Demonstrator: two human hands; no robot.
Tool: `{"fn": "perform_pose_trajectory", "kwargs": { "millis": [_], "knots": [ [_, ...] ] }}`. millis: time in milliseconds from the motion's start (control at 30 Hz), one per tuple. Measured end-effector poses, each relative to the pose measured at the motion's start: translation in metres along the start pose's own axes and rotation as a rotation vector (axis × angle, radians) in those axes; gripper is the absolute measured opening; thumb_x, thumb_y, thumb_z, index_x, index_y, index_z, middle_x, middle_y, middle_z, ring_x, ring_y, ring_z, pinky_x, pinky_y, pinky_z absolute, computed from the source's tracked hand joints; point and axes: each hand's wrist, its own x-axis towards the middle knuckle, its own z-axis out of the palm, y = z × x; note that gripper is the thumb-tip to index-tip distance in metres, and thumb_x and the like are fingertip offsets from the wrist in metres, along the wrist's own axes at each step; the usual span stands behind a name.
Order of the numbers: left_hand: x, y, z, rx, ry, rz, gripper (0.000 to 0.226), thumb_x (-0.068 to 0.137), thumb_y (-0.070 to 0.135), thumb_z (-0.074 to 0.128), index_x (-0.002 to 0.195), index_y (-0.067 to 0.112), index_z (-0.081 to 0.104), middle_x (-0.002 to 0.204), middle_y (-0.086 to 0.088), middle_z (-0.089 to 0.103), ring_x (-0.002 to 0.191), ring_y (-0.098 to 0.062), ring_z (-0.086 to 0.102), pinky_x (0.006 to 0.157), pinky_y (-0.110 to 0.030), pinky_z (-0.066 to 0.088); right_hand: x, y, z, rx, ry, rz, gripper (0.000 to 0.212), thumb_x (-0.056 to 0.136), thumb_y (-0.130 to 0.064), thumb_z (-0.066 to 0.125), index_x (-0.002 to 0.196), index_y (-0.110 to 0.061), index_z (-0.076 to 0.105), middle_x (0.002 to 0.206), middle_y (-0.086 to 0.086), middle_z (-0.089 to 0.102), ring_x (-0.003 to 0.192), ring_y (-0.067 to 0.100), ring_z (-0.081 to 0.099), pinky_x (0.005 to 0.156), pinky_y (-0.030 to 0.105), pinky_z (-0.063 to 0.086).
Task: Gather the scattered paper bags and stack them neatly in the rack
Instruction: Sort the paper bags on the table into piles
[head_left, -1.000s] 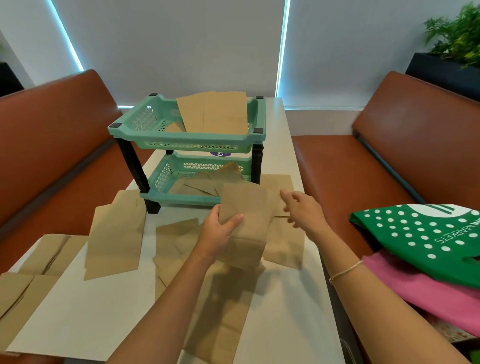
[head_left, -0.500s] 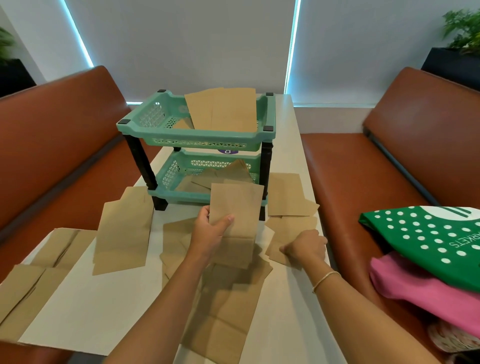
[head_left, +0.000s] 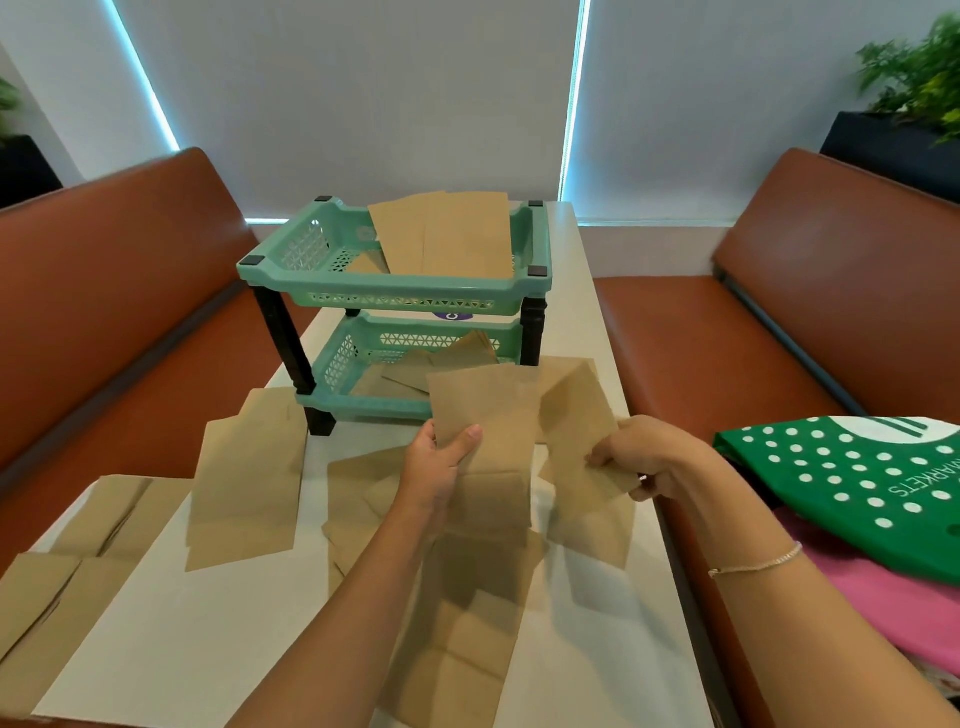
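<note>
Seated view along a narrow white table (head_left: 208, 639) between two brown benches; the left hand (head_left: 439, 467) grips a flat paper bag (head_left: 485, 421) upright, thumb across its front, long axis running up and away; the right hand (head_left: 644, 462) pinches a second bag (head_left: 576, 431) by its lower corner, just beside and partly behind the first, tilted rightward; the hands are apart, each clamped on its own bag. The teal two-tier rack (head_left: 395, 283) stands directly ahead, beyond both hands, the left hand nearer its open front; the top tier holds leaning bags (head_left: 447, 239), the lower tier a loose few. Further bags lie scattered to the left (head_left: 249, 488) and beneath the forearms (head_left: 457, 639); free room lies above the top tier, whereas the lower opening is low and flanked by black posts. The table's right edge lies close to the right hand.
</note>
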Motion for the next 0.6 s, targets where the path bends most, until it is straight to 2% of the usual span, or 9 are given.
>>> {"fn": "perform_pose_trajectory", "kwargs": {
  "millis": [67, 100, 133, 200, 267, 367, 433, 600],
  "knots": [
    [0.0, -0.002, 0.003, -0.036, -0.021, -0.053, 0.028, 0.085, 0.007, 0.065, 0.11, 0.012, 0.052, 0.094, -0.002, 0.066, 0.081, -0.017, 0.062, 0.071, -0.031, 0.052, -0.005, 0.0, 0.002, 0.093, -0.057, -0.082, 0.006, 0.09, -0.01, 0.058, 0.095, -0.012, 0.059, 0.092, 0.009, 0.064, 0.08, 0.022, 0.061, 0.069, 0.032, 0.053],
    [0.001, -0.004, 0.005, -0.049, -0.023, -0.069, 0.031, 0.084, 0.006, 0.066, 0.11, 0.011, 0.051, 0.096, -0.005, 0.065, 0.081, -0.018, 0.062, 0.071, -0.032, 0.052, -0.004, 0.001, 0.005, 0.148, -0.086, -0.115, 0.008, 0.09, -0.011, 0.06, 0.097, -0.014, 0.062, 0.102, 0.009, 0.067, 0.092, 0.025, 0.063, 0.083, 0.037, 0.054],
    [0.001, -0.005, 0.006, -0.058, -0.018, -0.077, 0.033, 0.083, 0.005, 0.067, 0.11, 0.011, 0.05, 0.099, -0.007, 0.065, 0.082, -0.018, 0.062, 0.07, -0.031, 0.052, -0.004, 0.001, 0.01, 0.171, -0.104, -0.148, 0.009, 0.09, -0.013, 0.06, 0.098, -0.016, 0.063, 0.109, 0.009, 0.067, 0.101, 0.027, 0.063, 0.094, 0.041, 0.05],
    [0.001, -0.007, 0.007, -0.078, -0.008, -0.094, 0.043, 0.08, 0.002, 0.069, 0.116, 0.011, 0.046, 0.106, -0.01, 0.063, 0.087, -0.021, 0.063, 0.07, -0.031, 0.052, -0.002, 0.003, 0.02, 0.17, -0.129, -0.198, 0.012, 0.093, -0.015, 0.055, 0.1, -0.023, 0.062, 0.112, 0.004, 0.066, 0.108, 0.027, 0.06, 0.103, 0.044, 0.044],
    [0.001, -0.007, 0.005, -0.089, -0.024, -0.116, 0.055, 0.079, 0.001, 0.07, 0.126, 0.009, 0.043, 0.116, -0.014, 0.062, 0.097, -0.026, 0.062, 0.074, -0.034, 0.053, -0.003, 0.003, 0.032, 0.214, -0.154, -0.228, 0.018, 0.095, -0.014, 0.05, 0.1, -0.026, 0.063, 0.11, 0.003, 0.067, 0.108, 0.027, 0.059, 0.102, 0.043, 0.044],
    [-0.001, -0.005, 0.0, -0.072, -0.096, -0.126, 0.048, 0.08, 0.001, 0.068, 0.124, 0.005, 0.05, 0.112, -0.015, 0.066, 0.097, -0.029, 0.064, 0.083, -0.041, 0.052, -0.008, 0.001, 0.051, 0.262, -0.17, -0.221, 0.021, 0.093, -0.013, 0.046, 0.1, -0.021, 0.065, 0.109, 0.007, 0.067, 0.105, 0.028, 0.059, 0.094, 0.038, 0.049],
    [-0.005, -0.001, -0.003, -0.056, -0.099, -0.111, 0.037, 0.081, 0.001, 0.067, 0.116, 0.006, 0.056, 0.101, -0.011, 0.069, 0.09, -0.026, 0.065, 0.08, -0.04, 0.053, -0.011, -0.001, 0.062, 0.295, -0.133, -0.229, 0.02, 0.095, -0.019, 0.044, 0.101, -0.02, 0.063, 0.106, 0.007, 0.065, 0.101, 0.025, 0.059, 0.085, 0.033, 0.05],
    [-0.008, 0.009, -0.015, -0.148, 0.001, -0.104, 0.032, 0.082, 0.002, 0.067, 0.112, 0.003, 0.057, 0.094, -0.011, 0.068, 0.081, -0.024, 0.065, 0.068, -0.036, 0.054, -0.002, -0.001, 0.088, 0.364, 0.086, -0.297, 0.046, 0.099, -0.045, 0.031, 0.11, -0.015, 0.063, 0.108, 0.004, 0.063, 0.1, 0.021, 0.056, 0.089, 0.038, 0.045]
  ]
}}
